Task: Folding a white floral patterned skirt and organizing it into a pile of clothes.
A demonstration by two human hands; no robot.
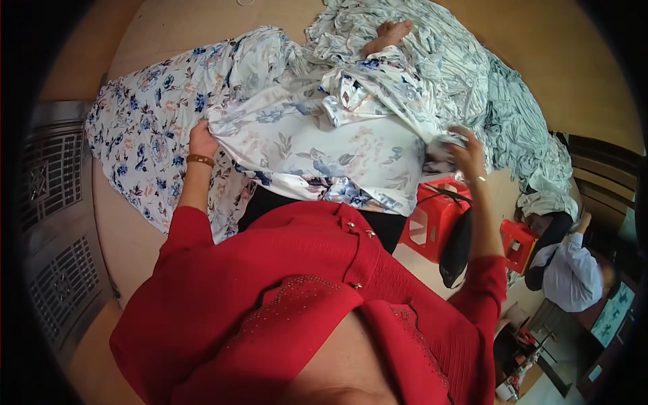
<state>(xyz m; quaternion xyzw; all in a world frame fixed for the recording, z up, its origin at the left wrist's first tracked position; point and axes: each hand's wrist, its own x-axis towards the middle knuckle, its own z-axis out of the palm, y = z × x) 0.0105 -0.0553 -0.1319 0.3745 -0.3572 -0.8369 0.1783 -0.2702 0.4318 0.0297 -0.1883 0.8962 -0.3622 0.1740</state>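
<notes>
White fabric with blue and peach flowers [324, 147] lies across my lap, paler on the upward side, with its printed side showing at the folds. My left hand [201, 140], with a brown band at the wrist, grips the fabric's left edge. At the other side my right hand [466, 154] is blurred, its fingers curled on a bunched edge of the cloth. The fabric spans between both hands, gathered in loose folds at its far side. More of the floral fabric [147, 121] spreads over the floor to the left.
A large heap of pale green crumpled fabric [445, 66] lies ahead and to the right. A bare foot [390, 38] rests against it. Red plastic stools [430, 228] stand at right, one with a black bag [455, 248]. A person [572, 273] sits farther right. A metal door [61, 217] is at left.
</notes>
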